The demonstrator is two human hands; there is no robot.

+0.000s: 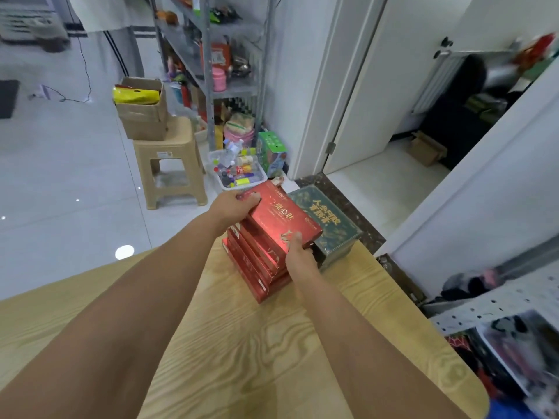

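Observation:
A stack of several flat red boxes (pixel 257 264) stands near the far edge of a light wooden table (pixel 242 343). The top red box (pixel 281 216) carries gold lettering and sits slightly skewed on the pile. My left hand (pixel 236 207) grips its far left end, thumb on the lid. My right hand (pixel 298 255) holds its near right corner, thumb on top and fingers underneath. A dark green box (pixel 329 222) with gold lettering stands right beside the stack, touching it.
Beyond the table are a beige plastic stool (pixel 169 167) carrying a cardboard box (pixel 142 113), a white basket of small bottles (pixel 236 170), a metal shelf rack (pixel 217 55) and an open white door (pixel 378 71). A perforated white panel (pixel 499 303) stands on the right.

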